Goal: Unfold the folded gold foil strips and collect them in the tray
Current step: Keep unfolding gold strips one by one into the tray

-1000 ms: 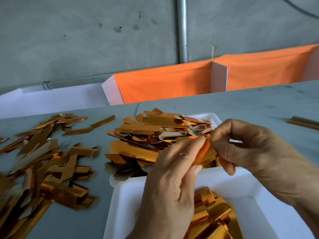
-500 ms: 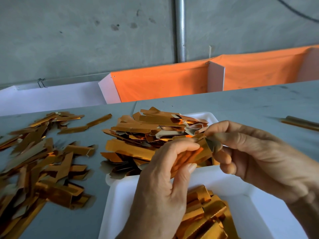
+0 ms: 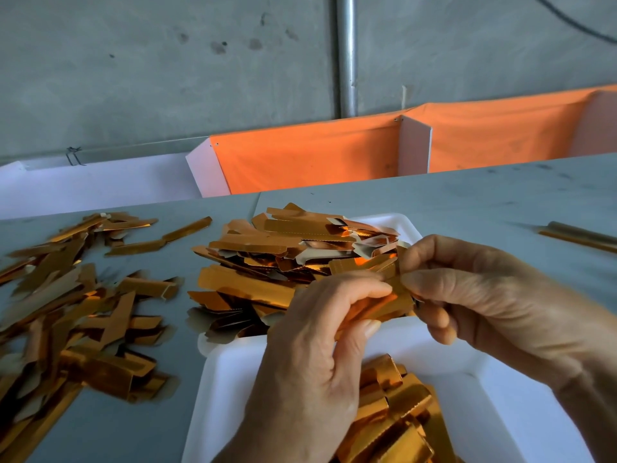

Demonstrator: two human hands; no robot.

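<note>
A gold foil strip (image 3: 395, 304) is held between both hands just above the near white tray (image 3: 474, 382). My left hand (image 3: 314, 355) pinches its left part between thumb and fingers. My right hand (image 3: 484, 295) pinches its right end. Several gold strips (image 3: 397, 416) lie in the near tray, partly hidden by my left hand. A heap of gold strips (image 3: 267, 259) fills a far white tray (image 3: 405, 225). More loose folded strips (image 3: 76, 312) are scattered on the table at the left.
The grey table (image 3: 467, 202) stretches right, with a thin gold stick (image 3: 581, 235) near its right edge. Orange fabric bins (image 3: 307, 155) and a white bin (image 3: 100, 182) stand behind the table. A metal pipe (image 3: 347, 55) runs up the concrete wall.
Both hands have shifted slightly down and left while working the strip between them. The strip now shows wider between the fingers.
</note>
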